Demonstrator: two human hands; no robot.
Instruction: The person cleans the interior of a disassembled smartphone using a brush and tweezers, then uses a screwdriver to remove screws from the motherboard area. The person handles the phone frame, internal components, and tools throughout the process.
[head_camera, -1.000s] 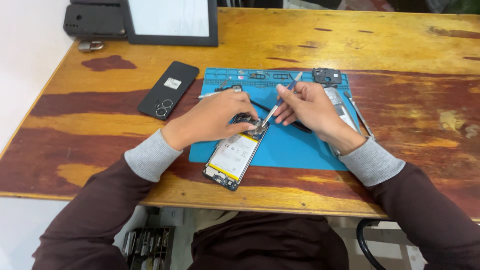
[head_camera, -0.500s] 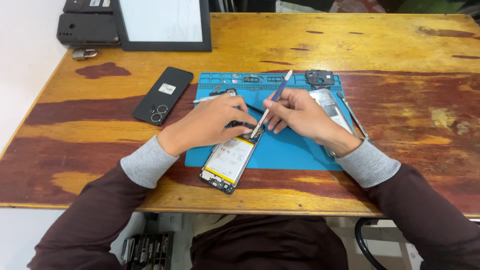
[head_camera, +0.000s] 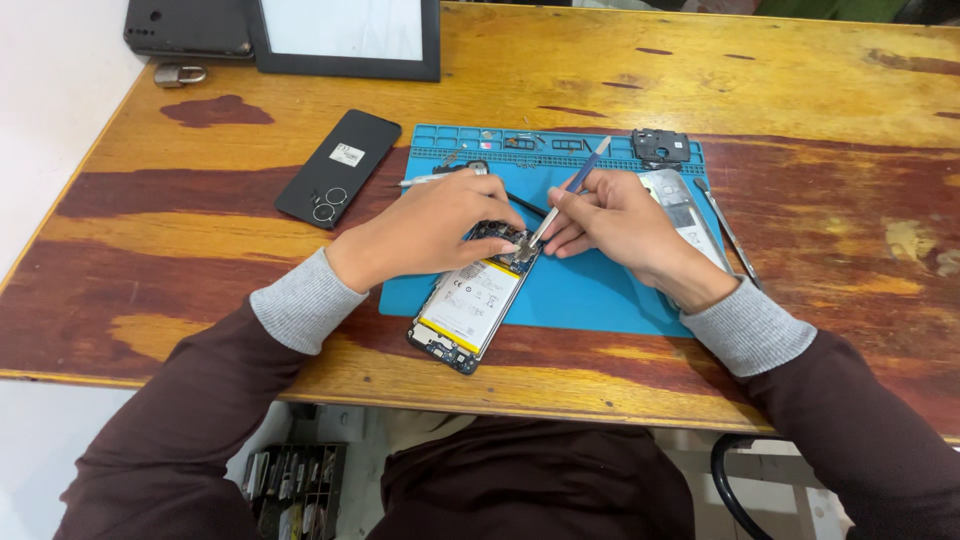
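Blue-edged and opened, the phone lies face-down across the near edge of the blue mat. Left hand presses fingertips on its top end; right hand pinches a slim tool there. Black back cover rests nearby on the wooden table.

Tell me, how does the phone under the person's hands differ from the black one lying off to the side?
The opened phone shows its white battery and circuit board; the black phone is closed, with its back and camera rings up. The opened phone lies mostly on the blue mat, the black phone on bare wood. The left hand and a tool in the right hand touch the opened phone; nothing touches the black phone. Both lie flat, tilted alike.
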